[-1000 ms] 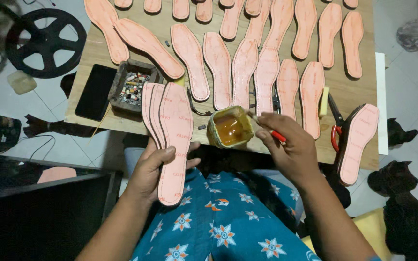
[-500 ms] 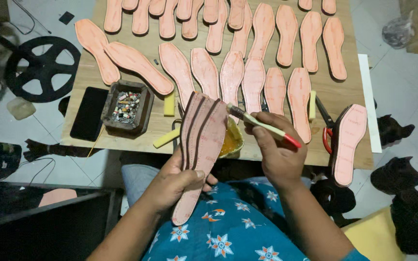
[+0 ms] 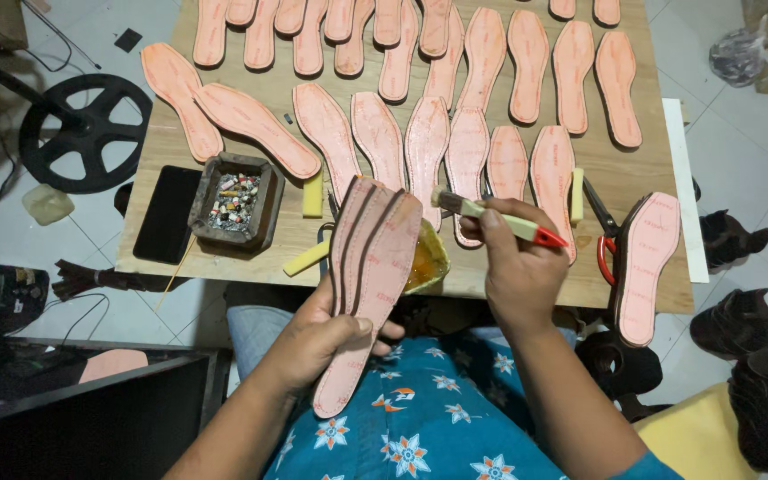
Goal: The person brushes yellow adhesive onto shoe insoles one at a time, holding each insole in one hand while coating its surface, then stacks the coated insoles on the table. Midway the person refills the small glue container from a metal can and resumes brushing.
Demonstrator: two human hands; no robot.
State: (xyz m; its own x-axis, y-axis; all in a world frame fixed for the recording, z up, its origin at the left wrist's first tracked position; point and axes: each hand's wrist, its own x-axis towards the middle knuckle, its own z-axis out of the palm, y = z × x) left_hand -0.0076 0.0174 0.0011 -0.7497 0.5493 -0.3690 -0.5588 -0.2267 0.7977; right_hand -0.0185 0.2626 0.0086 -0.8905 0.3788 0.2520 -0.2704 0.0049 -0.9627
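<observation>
My left hand (image 3: 320, 342) grips a fanned stack of pink shoe insoles (image 3: 368, 276) over my lap, their tips pointing up towards the table. My right hand (image 3: 519, 267) holds a small brush (image 3: 500, 219) with a pale handle and a red end; its bristles rest near the top of the held insoles. A yellow bowl of amber glue (image 3: 426, 260) sits at the table's front edge, partly hidden behind the insoles.
Many pink insoles (image 3: 455, 107) lie in rows on the wooden table (image 3: 642, 178). A square dark ashtray (image 3: 235, 199), a black phone (image 3: 167, 213), yellow blocks (image 3: 313, 194) and red-handled scissors (image 3: 604, 233) are near the front edge. A black reel (image 3: 89, 132) lies on the floor at left.
My left hand has raised and tilted the insole stack to the right, in front of the glue bowl. My right hand has lifted the brush out of the bowl up to the insoles.
</observation>
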